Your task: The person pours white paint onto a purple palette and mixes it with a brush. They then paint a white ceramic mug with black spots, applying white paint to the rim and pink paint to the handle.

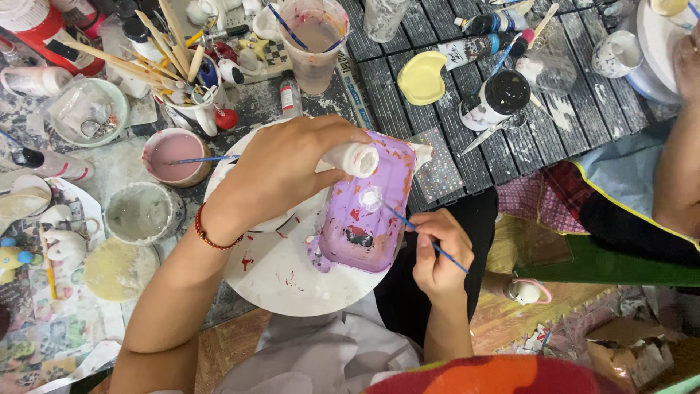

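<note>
Paint tube (pixel 355 157) gripped in left hand (pixel 281 171); right hand (pixel 437 252) fingers pinching brush (pixel 419 231) over purple tray (pixel 368 208)

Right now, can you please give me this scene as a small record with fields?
left hand: squeezes a small white paint tube over the purple plastic tray
right hand: holds a thin blue-handled brush, tip in white paint
purple plastic tray: rests on a round white board
nearby: pink paint bowl, clear plastic cup
</note>
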